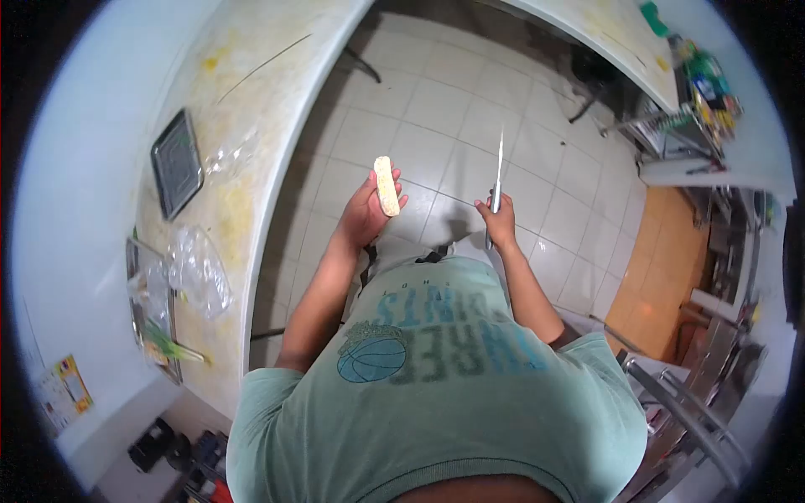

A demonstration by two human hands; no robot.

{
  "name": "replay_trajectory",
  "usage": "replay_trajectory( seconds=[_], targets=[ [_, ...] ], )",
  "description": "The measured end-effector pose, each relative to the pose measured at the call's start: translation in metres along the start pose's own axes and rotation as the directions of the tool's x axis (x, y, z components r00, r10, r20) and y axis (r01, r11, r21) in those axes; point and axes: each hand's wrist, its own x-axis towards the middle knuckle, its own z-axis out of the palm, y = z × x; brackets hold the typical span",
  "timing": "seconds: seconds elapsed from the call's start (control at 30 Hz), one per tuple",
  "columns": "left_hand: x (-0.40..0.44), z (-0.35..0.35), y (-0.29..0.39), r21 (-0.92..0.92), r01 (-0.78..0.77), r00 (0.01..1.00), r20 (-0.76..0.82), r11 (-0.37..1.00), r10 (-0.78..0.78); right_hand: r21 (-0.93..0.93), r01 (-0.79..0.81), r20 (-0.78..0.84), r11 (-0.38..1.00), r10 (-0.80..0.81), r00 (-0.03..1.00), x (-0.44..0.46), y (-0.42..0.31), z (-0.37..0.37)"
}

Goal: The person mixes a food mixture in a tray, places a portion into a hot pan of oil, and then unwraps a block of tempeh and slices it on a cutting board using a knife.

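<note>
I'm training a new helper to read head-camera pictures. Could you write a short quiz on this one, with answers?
1. True or false: the knife in the right hand has its blade pointing away from the person's body.
2. Where is the dark tray? A) on the floor; B) in a hand; C) on the worktop at left.
3. Which hand holds the pale, elongated piece?

Key: 1 true; 2 C; 3 the left hand.

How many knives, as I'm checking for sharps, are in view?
1: the knife, in the right hand, blade pointing away from the body. Others may be hidden.
</note>
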Motion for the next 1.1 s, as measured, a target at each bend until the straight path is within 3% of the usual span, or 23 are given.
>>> replay_trajectory(
  seconds=[0.13,0.23,0.33,0.43,0.47,0.57,0.7,0.83,0.93,1.03,1.07,1.1],
  targets=[
    [0.065,0.061,-0.077,-0.029,0.159,0.984,0.083,0.987,-0.156,0.065,0.078,-0.008,0.995,-0.078,0.997,0.003,0.053,-0.092],
    [0.119,0.118,-0.161,0.013,0.311,0.942,0.129,0.95,-0.31,-0.065,0.043,0.014,0.997,-0.043,0.999,-0.008,0.09,-0.191],
    [0.165,0.192,-0.239,0.1,0.458,0.869,0.161,0.883,-0.469,-0.251,-0.025,-0.122,0.968,-0.005,0.993,-0.028,0.106,-0.292],
    [0.2,0.265,-0.301,0.204,0.577,0.77,0.187,0.791,-0.61,-0.241,-0.222,-0.351,0.945,0.128,0.927,-0.042,0.106,-0.366],
    [0.212,0.285,-0.321,0.228,0.602,0.743,0.192,0.765,-0.641,-0.259,-0.222,-0.425,0.94,0.096,0.9,-0.043,0.115,-0.383],
    [0.244,0.334,-0.37,0.284,0.674,0.669,0.158,0.682,-0.726,-0.14,-0.321,-0.524,0.937,0.205,0.827,-0.039,0.127,-0.433],
    [0.3,0.374,-0.417,0.347,0.719,0.601,0.125,0.602,-0.79,-0.104,-0.3,-0.704,0.948,0.143,0.695,-0.018,0.163,-0.462],
    [0.366,0.408,-0.462,0.344,0.742,0.571,0.126,0.576,-0.811,0.044,-0.432,-0.651,0.901,0.354,0.672,0.009,0.207,-0.51],
    [0.432,0.433,-0.494,0.372,0.73,0.572,0.124,0.573,-0.811,0.004,-0.488,-0.572,0.873,0.402,0.715,0.04,0.238,-0.556],
    [0.504,0.475,-0.524,0.353,0.775,0.505,0.152,0.523,-0.85,-0.023,-0.45,-0.617,0.893,0.341,0.709,0.077,0.234,-0.609],
    [0.525,0.491,-0.536,0.361,0.769,0.561,0.012,0.527,-0.828,0.027,-0.377,-0.621,0.926,0.311,0.719,0.087,0.232,-0.631],
    [0.547,0.514,-0.548,0.38,0.757,0.565,0.027,0.531,-0.824,0.075,-0.292,-0.628,0.953,0.273,0.729,0.104,0.215,-0.659]
  ],
)
